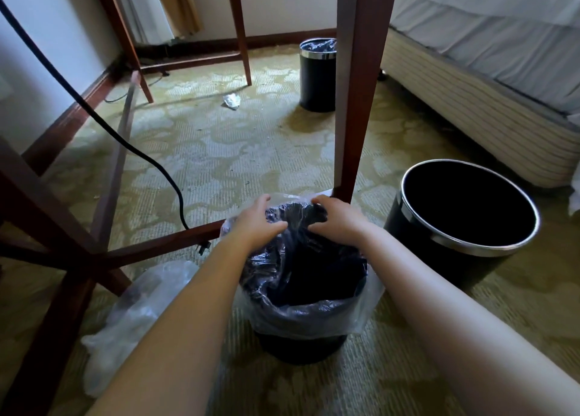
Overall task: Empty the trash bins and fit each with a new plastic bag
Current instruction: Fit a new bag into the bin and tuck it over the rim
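A black trash bin (301, 351) stands on the carpet right below me, with a clear plastic bag (314, 315) folded over its near rim. My left hand (257, 224) and my right hand (335, 219) both grip the bag's far edge over the far rim. To the right stands a second black bin (464, 246) with a chrome rim, bare inside with no bag. A third black bin (317, 76) stands far back beside the table leg, lined with a bag.
A crumpled clear bag (131, 318) lies on the carpet at the lower left. Wooden table legs (354, 101) and crossbars (163, 243) surround the near bin. A black cable (131, 145) hangs across the left. A white scrap (231, 100) lies on the carpet. The bed (489, 79) fills the right.
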Motion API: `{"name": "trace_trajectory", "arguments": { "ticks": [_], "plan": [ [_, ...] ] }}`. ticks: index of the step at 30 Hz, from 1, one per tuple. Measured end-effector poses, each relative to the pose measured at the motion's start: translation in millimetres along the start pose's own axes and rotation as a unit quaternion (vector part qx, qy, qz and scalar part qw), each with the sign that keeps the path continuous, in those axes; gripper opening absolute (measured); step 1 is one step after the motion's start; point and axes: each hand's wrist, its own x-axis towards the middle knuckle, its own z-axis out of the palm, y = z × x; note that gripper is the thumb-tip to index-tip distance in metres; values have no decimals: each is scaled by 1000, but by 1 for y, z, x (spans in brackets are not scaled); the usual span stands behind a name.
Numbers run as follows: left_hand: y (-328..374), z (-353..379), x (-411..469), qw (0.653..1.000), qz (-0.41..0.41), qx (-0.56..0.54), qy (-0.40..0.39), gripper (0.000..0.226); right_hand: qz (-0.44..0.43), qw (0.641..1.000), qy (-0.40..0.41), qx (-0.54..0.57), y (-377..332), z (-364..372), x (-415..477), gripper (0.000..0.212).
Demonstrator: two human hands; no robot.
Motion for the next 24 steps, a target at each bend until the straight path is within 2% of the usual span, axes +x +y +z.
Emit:
{"name": "trace_trajectory", "arguments": {
  "ticks": [4,9,12,14,16,17,19,21,22,24],
  "plan": [
    [-7,-5,3,998,-52,-29,-36,76,45,996,-26,72,17,1,4,67],
    [-23,-10,3,981,-128,-97,-107,100,75,986,-37,141,33,6,4,53],
    [-36,-9,-1,970,-167,-133,-119,113,88,979,-35,180,39,10,3,48],
    [-38,-8,-8,968,-173,-137,-115,112,98,975,-38,194,43,10,0,46],
    [-37,-8,-13,979,-152,-108,-85,104,98,980,-30,169,43,8,-5,58],
    [-35,-9,-14,987,-131,-76,-46,91,90,986,-12,136,41,8,-8,67],
    [-29,-12,-16,994,-90,8,65,60,54,995,43,69,32,7,-13,77],
    [-20,-21,-20,983,-65,75,156,44,8,996,83,21,18,7,-18,76],
    [-16,-25,-21,979,-58,86,173,42,-12,996,90,-3,11,7,-20,74],
    [-13,-30,-25,984,-62,95,138,46,-45,994,87,-57,0,11,-24,70]
  ]
}}
